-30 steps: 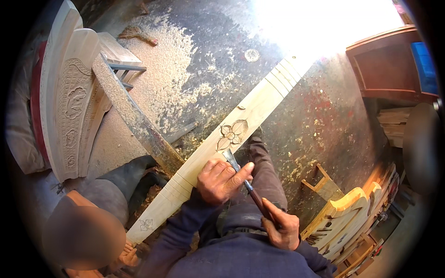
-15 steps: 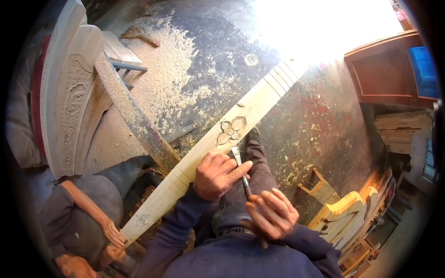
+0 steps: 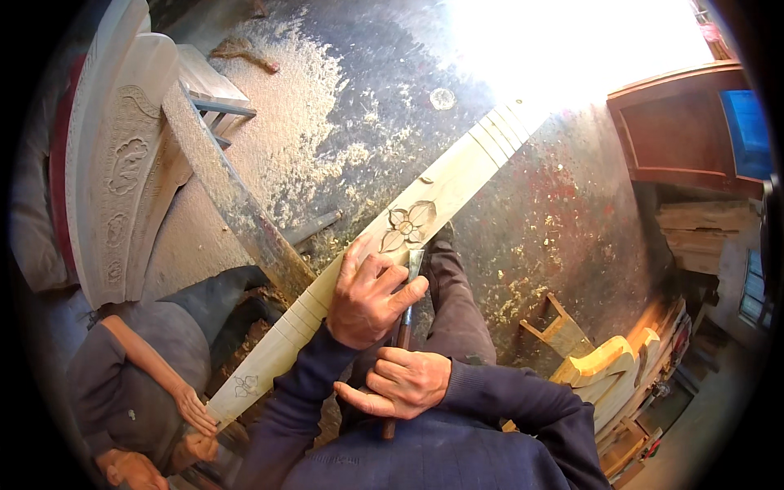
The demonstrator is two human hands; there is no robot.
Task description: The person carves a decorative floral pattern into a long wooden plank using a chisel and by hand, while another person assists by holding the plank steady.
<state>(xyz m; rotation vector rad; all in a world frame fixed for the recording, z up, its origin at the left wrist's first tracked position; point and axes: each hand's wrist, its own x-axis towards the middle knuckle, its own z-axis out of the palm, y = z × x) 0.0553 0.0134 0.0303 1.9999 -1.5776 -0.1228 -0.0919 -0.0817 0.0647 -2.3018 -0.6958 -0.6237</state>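
Note:
A long pale wooden board [image 3: 453, 184] lies slantwise before me, with a four-petalled flower [image 3: 408, 226] carved into it. My left hand [image 3: 365, 298] rests on the board's near edge, its thumb and fingers closed around the metal blade of a chisel [image 3: 416, 263]. The chisel's flat tip touches the board just below the flower. My right hand [image 3: 400, 382] is wrapped round the brown handle, close to my body, thumb stretched leftward. The handle's butt shows beneath that fist.
At lower left a co-worker's hand [image 3: 196, 410] rests on the board's near end. A dusty beam [image 3: 237, 196] meets the board from the left, beside carved panels [image 3: 122, 163]. Sawdust [image 3: 286, 106] covers the floor there. Wooden pieces [image 3: 604, 367] are stacked at right.
My right hand has moved left and down, turning and closing round the chisel handle. The chisel now stands more upright. My left hand has shifted slightly left and up along with it.

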